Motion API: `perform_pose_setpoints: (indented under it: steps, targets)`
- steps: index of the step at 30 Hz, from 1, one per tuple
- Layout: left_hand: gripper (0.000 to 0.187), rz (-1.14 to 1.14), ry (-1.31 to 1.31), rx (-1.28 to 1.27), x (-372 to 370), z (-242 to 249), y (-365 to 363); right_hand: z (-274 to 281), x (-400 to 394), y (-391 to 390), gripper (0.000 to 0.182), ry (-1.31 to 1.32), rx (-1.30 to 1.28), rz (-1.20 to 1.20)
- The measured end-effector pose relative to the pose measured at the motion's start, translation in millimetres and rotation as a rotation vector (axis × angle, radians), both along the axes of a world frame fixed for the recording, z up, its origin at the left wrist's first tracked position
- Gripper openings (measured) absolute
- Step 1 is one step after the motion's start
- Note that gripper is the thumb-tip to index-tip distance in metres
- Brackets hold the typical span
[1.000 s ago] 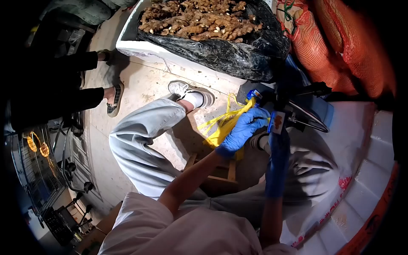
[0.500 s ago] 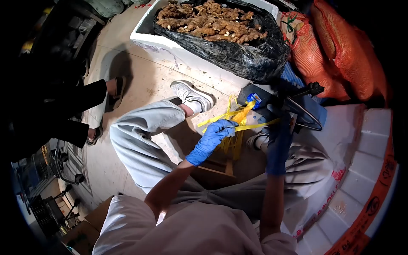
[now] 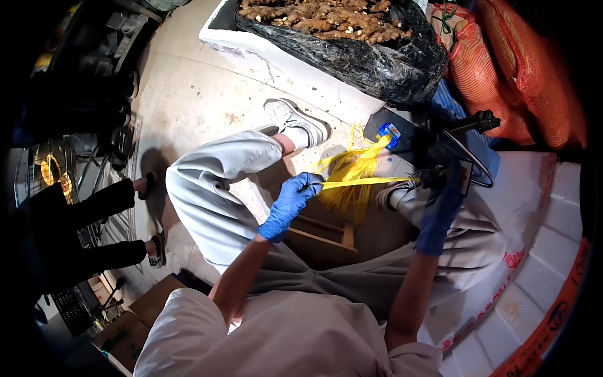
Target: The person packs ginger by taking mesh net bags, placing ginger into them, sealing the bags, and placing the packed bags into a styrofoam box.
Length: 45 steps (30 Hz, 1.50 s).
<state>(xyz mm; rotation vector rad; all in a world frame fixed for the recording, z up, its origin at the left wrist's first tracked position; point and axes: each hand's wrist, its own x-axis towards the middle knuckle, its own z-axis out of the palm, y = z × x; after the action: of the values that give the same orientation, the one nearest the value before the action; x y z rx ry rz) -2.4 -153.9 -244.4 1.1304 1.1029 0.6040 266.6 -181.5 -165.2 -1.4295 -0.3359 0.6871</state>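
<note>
My left hand (image 3: 291, 200), in a blue glove, pinches one end of a yellow plastic strap (image 3: 361, 182) that runs taut to the right. My right hand (image 3: 441, 202), also in a blue glove, holds the strap's other end beside a dark scale or device (image 3: 433, 141). A loose bunch of yellow straps (image 3: 350, 169) hangs from a blue clip (image 3: 389, 133) on that device, between my two hands. I sit on a small wooden stool (image 3: 323, 235), legs in light trousers.
A white foam box (image 3: 276, 53) lined with a black bag holds ginger roots (image 3: 326, 12) at the top. Orange mesh sacks (image 3: 521, 69) stand at top right. A white foam bin (image 3: 540, 264) lies at right. Another person's legs (image 3: 94, 220) stand at left, beside wire racks.
My left hand has drawn left and down, pulling one yellow strap out taut from the bunch. My right hand shifted slightly right. The other person's feet moved lower at left.
</note>
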Motion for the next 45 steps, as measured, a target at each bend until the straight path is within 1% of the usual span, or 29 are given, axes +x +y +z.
perform_pose_setpoints:
  steps: [1, 3, 4, 5, 6, 7, 9, 11, 12, 13, 14, 15, 17, 18, 20, 21, 22, 23, 24, 25, 28, 29, 32, 34, 37, 39, 41, 43, 45]
  targets:
    - [0.011, 0.022, 0.092, -0.053, -1.3, 0.8, 1.2, -3.7, 1.9, 2.6, 0.031, 0.0, -0.006, 0.0]
    - [0.009, 0.104, 0.043, -0.021, -0.3, 2.8, 1.4, -18.5, 14.1, 3.3, 0.028, 0.144, -0.143, 0.144]
    - [0.008, 0.163, -0.051, -0.067, -1.8, 4.7, 2.4, -31.5, 22.8, -1.7, 0.037, 0.186, -0.202, 0.228]
    - [0.007, 0.219, -0.146, -0.111, -3.5, 6.6, 3.4, -51.4, 26.5, -5.0, 0.037, 0.181, -0.203, 0.227]
    - [0.005, 0.247, -0.212, -0.174, -5.6, 8.4, 3.5, -74.9, 28.8, -7.7, 0.044, -0.125, -0.264, 0.238]
    - [0.005, 0.243, -0.218, -0.175, -2.5, 19.3, 5.1, -74.8, 21.7, -8.3, 0.052, -0.275, -0.275, 0.218]
    - [0.005, 0.228, -0.379, -0.312, 4.6, 47.2, 9.7, -74.2, 7.2, -9.5, 0.068, -0.58, -0.321, 0.146]
    - [0.007, 0.15, -0.368, -0.283, 13.6, 78.3, 16.8, -13.7, -22.4, 0.8, 0.068, -1.228, -0.476, 0.095]
    - [0.008, 0.028, -0.325, -0.256, 18.6, 94.6, 20.7, 12.2, -33.8, 8.0, 0.064, -0.919, -0.418, 0.257]
    - [0.009, -0.093, -0.28, -0.231, 22.3, 108.6, 23.5, 11.0, -35.7, 15.4, 0.061, -0.617, -0.182, 0.447]
    - [0.011, -0.206, -0.242, -0.183, 24.4, 119.1, 27.7, 12.1, -41.9, 19.8, 0.05, -0.737, -0.004, 0.596]
    - [0.011, -0.215, -0.24, -0.187, 26.1, 124.7, 29.5, 41.2, -55.1, 25.3, 0.04, -0.601, 0.043, 0.759]
    - [0.012, -0.247, -0.157, -0.069, 31.7, 134.1, 35.0, 51.7, -64.2, 28.9, 0.029, -0.326, -0.206, 1.177]
    - [0.01, -0.266, -0.105, 0.007, 30.0, 137.8, 40.5, 54.0, -63.5, 29.3, 0.029, -0.33, -0.198, 1.172]
    - [0.01, -0.083, -0.197, -0.087, 25.1, 147.8, 42.1, 55.4, -65.5, 30.7, 0.022, 0.161, -0.32, 1.137]
    - [0.011, 0.021, -0.276, -0.132, 21.2, 147.2, 41.3, 54.5, -64.3, 29.0, 0.022, 0.165, -0.311, 1.138]
    - [0.016, 0.137, -0.412, -0.238, 16.6, 145.6, 41.0, 52.9, -60.9, 25.0, 0.019, 0.257, -0.195, 1.048]
    - [0.022, 0.25, -0.706, -0.381, 12.5, 135.4, 41.7, 51.9, -58.7, 20.6, 0.016, 0.346, -0.082, 0.95]
    - [0.025, 0.32, -0.782, -0.432, 12.5, 132.9, 40.9, 52.4, -58.6, 15.7, 0.013, 0.348, 0.054, 0.887]
    - [0.029, 0.392, -0.858, -0.482, 13.0, 131.5, 39.6, 54.2, -56.6, 14.6, 0.013, 0.349, 0.057, 0.879]
    - [0.04, 0.227, -0.748, -0.283, 23.0, 130.6, 26.7, 54.7, -52.3, 13.7, 0.014, 0.297, 0.08, 0.859]
    - [0.038, 0.146, -0.739, -0.181, 24.3, 128.4, 23.2, 53.9, -52.4, 14.2, 0.014, 0.297, 0.083, 0.859]
    - [0.029, 0.172, -0.65, -0.109, 31.2, 133.9, 23.8, 51.2, -54.0, 15.5, 0.014, 0.317, 0.081, 0.87]
    - [0.019, 0.213, -0.433, -0.003, 38.7, 151.0, 28.8, 49.4, -57.5, 15.7, 0.015, 0.255, 0.018, 0.873]
    - [0.01, 0.145, -0.286, 0.064, 45.4, 160.8, 31.8, 61.3, -63.7, 15.4, 0.017, 0.198, 0.02, 0.871]
    - [0.009, 0.143, -0.289, 0.067, 50.2, 153.7, 27.1, 50.6, -66.8, 16.7, 0.02, 0.116, 0.049, 0.875]
    - [0.01, 0.088, -0.212, 0.145, 51.9, 146.8, 23.7, 35.8, -67.9, 17.0, 0.018, -0.096, 0.012, 0.92]
    - [0.013, 0.093, -0.226, 0.075, 51.4, 147.8, 23.4, 45.4, -63.7, 16.2, 0.018, -0.089, 0.03, 0.943]
    - [0.015, 0.103, -0.302, -0.076, 49.3, 152.5, 22.1, 51.4, -61.2, 14.3, 0.016, -0.008, 0.076, 0.807]
